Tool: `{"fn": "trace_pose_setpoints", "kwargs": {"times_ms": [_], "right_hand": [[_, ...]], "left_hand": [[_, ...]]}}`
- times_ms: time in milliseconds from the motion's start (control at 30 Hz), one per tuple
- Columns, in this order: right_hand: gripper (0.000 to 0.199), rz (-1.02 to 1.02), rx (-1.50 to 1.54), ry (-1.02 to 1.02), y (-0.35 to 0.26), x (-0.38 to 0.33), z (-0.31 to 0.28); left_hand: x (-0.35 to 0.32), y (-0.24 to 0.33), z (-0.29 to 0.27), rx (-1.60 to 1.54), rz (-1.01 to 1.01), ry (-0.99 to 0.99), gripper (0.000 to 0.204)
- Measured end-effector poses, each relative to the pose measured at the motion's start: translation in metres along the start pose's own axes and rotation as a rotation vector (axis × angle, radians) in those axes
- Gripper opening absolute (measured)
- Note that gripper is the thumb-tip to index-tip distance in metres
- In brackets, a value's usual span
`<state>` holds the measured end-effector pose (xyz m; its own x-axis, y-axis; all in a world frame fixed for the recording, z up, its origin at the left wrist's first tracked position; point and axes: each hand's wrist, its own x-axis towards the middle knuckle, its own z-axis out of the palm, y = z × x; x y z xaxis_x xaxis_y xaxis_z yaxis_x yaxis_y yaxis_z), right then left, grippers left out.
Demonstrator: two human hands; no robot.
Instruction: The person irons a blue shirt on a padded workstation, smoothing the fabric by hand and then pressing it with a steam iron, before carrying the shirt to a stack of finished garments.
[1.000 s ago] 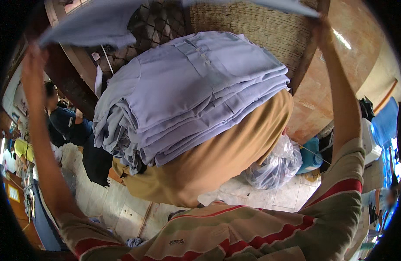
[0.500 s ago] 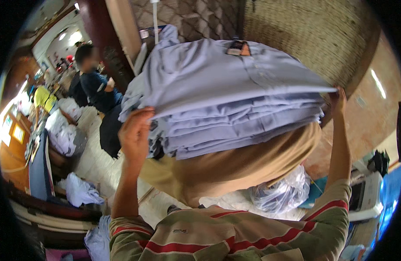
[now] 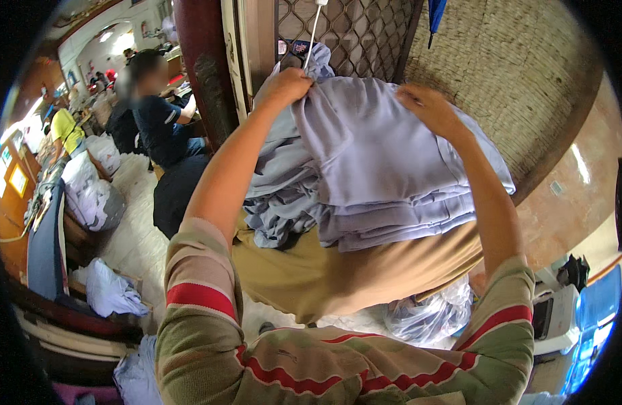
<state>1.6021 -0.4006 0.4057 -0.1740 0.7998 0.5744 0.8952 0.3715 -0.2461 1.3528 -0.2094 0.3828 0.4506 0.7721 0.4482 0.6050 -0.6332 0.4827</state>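
A stack of folded light-blue garments (image 3: 378, 202) rests on a tan cloth-covered surface (image 3: 338, 277) in front of me. My left hand (image 3: 287, 84) grips the far left edge of the top light-blue garment (image 3: 365, 142), fingers curled into the cloth. My right hand (image 3: 429, 108) pinches the same garment at its far right. Both forearms reach up from striped sleeves (image 3: 291, 364) at the bottom of the view. The lower garments hang rumpled at the stack's left side.
A metal lattice grille (image 3: 345, 34) and a dark wooden post (image 3: 203, 67) stand behind the stack. A seated person in dark clothes (image 3: 159, 115) and others work at left among white cloth bundles (image 3: 95, 196). A clear plastic bag (image 3: 426, 314) lies below the tan surface.
Both hands came down from holding a garment overhead to the top of the stack. They now grip the top garment at its far edge.
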Motion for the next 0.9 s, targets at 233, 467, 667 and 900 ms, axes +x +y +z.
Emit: {"fn": "trace_pose_setpoints", "kwargs": {"times_ms": [233,467,667,900], "right_hand": [[0.047,0.347,-0.301,-0.149,-0.063,0.131,0.092],[0.050,0.690,-0.516,-0.165,0.011,0.180,0.135],[0.028,0.433,0.949,0.771,-0.001,0.123,0.097],[0.023,-0.100,0.603,0.136,-0.102,0.116,0.119]], "left_hand": [[-0.014,-0.025,0.010,-0.444,0.165,0.176,0.031],[-0.013,-0.074,0.012,-0.612,0.238,0.116,0.030],[-0.009,-0.085,-0.006,-1.080,0.165,-0.120,0.034],[-0.017,-0.044,-0.013,-1.601,0.010,-0.036,0.050]]}}
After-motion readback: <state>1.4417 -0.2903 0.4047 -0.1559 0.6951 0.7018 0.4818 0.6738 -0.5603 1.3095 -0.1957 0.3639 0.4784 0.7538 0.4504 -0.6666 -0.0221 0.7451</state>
